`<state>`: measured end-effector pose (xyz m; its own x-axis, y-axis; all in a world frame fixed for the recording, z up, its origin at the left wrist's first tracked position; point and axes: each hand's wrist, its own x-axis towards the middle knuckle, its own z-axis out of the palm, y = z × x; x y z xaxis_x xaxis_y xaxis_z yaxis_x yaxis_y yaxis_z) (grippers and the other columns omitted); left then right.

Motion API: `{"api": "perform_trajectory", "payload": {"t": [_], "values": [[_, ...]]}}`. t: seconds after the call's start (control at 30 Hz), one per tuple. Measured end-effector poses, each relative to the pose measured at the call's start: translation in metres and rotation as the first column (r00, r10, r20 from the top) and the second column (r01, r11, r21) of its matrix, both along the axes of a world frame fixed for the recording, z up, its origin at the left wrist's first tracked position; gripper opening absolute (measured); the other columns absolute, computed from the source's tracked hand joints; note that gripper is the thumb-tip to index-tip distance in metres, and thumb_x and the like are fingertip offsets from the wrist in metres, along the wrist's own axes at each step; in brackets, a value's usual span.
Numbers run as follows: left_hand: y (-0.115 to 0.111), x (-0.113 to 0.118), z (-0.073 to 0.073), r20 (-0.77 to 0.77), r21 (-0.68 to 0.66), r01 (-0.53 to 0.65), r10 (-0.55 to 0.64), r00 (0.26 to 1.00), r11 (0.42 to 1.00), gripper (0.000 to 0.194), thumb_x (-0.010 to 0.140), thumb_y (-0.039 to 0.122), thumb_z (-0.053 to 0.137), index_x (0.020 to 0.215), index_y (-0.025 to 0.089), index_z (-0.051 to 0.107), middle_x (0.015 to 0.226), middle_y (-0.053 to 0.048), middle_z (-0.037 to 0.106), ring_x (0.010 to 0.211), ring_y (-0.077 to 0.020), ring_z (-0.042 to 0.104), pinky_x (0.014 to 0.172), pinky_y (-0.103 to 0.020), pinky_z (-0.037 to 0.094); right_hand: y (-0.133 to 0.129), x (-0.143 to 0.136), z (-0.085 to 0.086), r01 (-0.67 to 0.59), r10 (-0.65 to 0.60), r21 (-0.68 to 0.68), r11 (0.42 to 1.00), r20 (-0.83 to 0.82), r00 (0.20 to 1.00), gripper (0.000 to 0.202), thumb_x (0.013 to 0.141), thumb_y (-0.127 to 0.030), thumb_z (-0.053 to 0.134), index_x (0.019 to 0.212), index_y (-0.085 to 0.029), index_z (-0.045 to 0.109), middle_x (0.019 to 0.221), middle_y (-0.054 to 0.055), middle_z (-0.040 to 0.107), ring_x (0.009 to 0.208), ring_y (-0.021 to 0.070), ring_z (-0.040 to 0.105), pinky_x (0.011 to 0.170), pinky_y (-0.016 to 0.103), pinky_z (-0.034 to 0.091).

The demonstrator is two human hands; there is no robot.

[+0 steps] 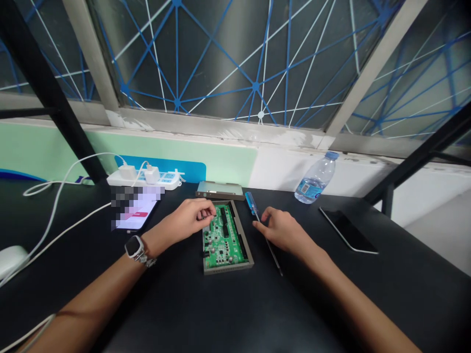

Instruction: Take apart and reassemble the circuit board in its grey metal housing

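A green circuit board (230,245) lies in a grey frame on the black table. My left hand (191,216) is over the board's upper left corner, its fingers curled in; whatever they may hold is too small to make out. A screwdriver (272,252) with a blue handle lies to the right of the board, its tip towards me. Just over its shaft is my right hand (277,228), thumb and forefinger apart, with nothing seen between them. Behind the board sits a flat grey cover (220,190).
A water bottle (312,184) leans at the back right, near a dark phone (348,230). On the left are a lit phone (138,213), a white power strip (167,180) with cables, and a white object (13,261) at the edge.
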<state>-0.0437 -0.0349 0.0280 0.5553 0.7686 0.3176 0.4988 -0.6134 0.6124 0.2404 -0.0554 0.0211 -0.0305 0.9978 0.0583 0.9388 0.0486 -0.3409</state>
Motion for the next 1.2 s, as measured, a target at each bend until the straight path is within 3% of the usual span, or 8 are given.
{"api": "perform_trajectory", "payload": {"t": [0.13, 0.27, 0.33, 0.43, 0.53, 0.63, 0.87, 1.2], "values": [[0.0, 0.006, -0.006, 0.043, 0.028, -0.007, 0.006, 0.999, 1.0, 0.014, 0.085, 0.019, 0.054, 0.088, 0.018, 0.067, 0.087, -0.003, 0.065, 0.07, -0.0114, 0.058, 0.067, -0.026, 0.05, 0.007, 0.002, -0.009, -0.016, 0.013, -0.041, 0.999, -0.058, 0.998, 0.013, 0.077, -0.03, 0.062, 0.072, -0.018, 0.06, 0.059, 0.0, 0.059, 0.05, 0.0132, 0.051, 0.052, 0.026, 0.032], [0.001, 0.008, -0.012, 0.073, 0.022, -0.002, 0.0, 0.997, 1.0, 0.019, 0.086, 0.02, 0.055, 0.102, 0.019, 0.066, 0.089, -0.003, 0.067, 0.075, -0.0129, 0.061, 0.072, -0.027, 0.052, 0.006, -0.001, -0.006, -0.046, 0.022, -0.072, 0.996, -0.307, 0.951, 0.01, 0.076, -0.023, 0.059, 0.068, -0.018, 0.056, 0.05, -0.004, 0.05, 0.045, 0.0104, 0.043, 0.048, 0.024, 0.03], [0.0, 0.009, -0.014, 0.081, 0.007, 0.008, -0.008, 0.997, 1.0, 0.024, 0.087, 0.02, 0.056, 0.109, 0.019, 0.063, 0.089, -0.003, 0.067, 0.077, -0.0132, 0.061, 0.072, -0.028, 0.052, 0.004, -0.003, -0.001, -0.081, 0.021, -0.095, 0.992, -0.512, 0.859, 0.013, 0.08, -0.029, 0.058, 0.074, -0.019, 0.052, 0.047, -0.007, 0.047, 0.041, 0.0091, 0.039, 0.043, 0.023, 0.027], [-0.001, 0.011, -0.018, 0.091, -0.006, 0.034, -0.033, 0.995, 0.999, 0.026, 0.088, 0.02, 0.055, 0.113, 0.019, 0.061, 0.088, -0.002, 0.067, 0.076, -0.0129, 0.061, 0.073, -0.028, 0.052, -0.001, -0.007, 0.01, -0.137, 0.051, -0.047, 0.99, -0.771, 0.635, 0.024, 0.086, -0.041, 0.059, 0.084, -0.02, 0.047, 0.051, -0.007, 0.053, 0.037, 0.0084, 0.04, 0.04, 0.022, 0.03], [0.0, 0.012, -0.021, 0.086, -0.013, 0.056, -0.055, 0.995, 0.998, 0.027, 0.088, 0.019, 0.055, 0.114, 0.02, 0.06, 0.088, -0.002, 0.068, 0.078, -0.0129, 0.062, 0.076, -0.028, 0.052, -0.006, -0.015, 0.018, -0.151, 0.148, 0.089, 0.985, -0.883, 0.446, 0.03, 0.086, -0.045, 0.063, 0.086, -0.019, 0.048, 0.061, -0.002, 0.063, 0.047, 0.0111, 0.054, 0.048, 0.025, 0.045], [0.001, 0.012, -0.024, 0.075, -0.007, 0.064, -0.064, 0.995, 0.998, 0.028, 0.088, 0.019, 0.055, 0.115, 0.02, 0.06, 0.089, -0.001, 0.069, 0.079, -0.0129, 0.063, 0.077, -0.028, 0.052, -0.01, -0.024, 0.019, -0.099, 0.218, 0.195, 0.976, -0.909, 0.355, 0.029, 0.087, -0.043, 0.064, 0.089, -0.018, 0.05, 0.069, 0.002, 0.069, 0.057, 0.014, 0.063, 0.059, 0.029, 0.054], [0.002, 0.012, -0.026, 0.056, -0.001, 0.073, -0.073, 0.996, 0.997, 0.025, 0.089, 0.02, 0.056, 0.113, 0.019, 0.061, 0.089, -0.001, 0.069, 0.079, -0.0129, 0.063, 0.077, -0.028, 0.051, -0.013, -0.033, 0.007, -0.055, 0.331, 0.331, 0.942, -0.893, 0.304, 0.024, 0.091, -0.041, 0.063, 0.094, -0.018, 0.054, 0.074, 0.003, 0.071, 0.064, 0.0155, 0.068, 0.062, 0.03, 0.057], [0.001, 0.012, -0.027, 0.05, 0.013, 0.076, -0.077, 0.996, 0.997, 0.024, 0.089, 0.022, 0.057, 0.113, 0.02, 0.063, 0.092, -0.002, 0.068, 0.08, -0.0129, 0.063, 0.078, -0.028, 0.051, -0.012, -0.034, 0.004, -0.041, 0.355, 0.362, 0.931, -0.874, 0.331, 0.021, 0.093, -0.039, 0.062, 0.095, -0.018, 0.055, 0.074, 0.003, 0.071, 0.063, 0.0154, 0.068, 0.062, 0.03, 0.058]]}}
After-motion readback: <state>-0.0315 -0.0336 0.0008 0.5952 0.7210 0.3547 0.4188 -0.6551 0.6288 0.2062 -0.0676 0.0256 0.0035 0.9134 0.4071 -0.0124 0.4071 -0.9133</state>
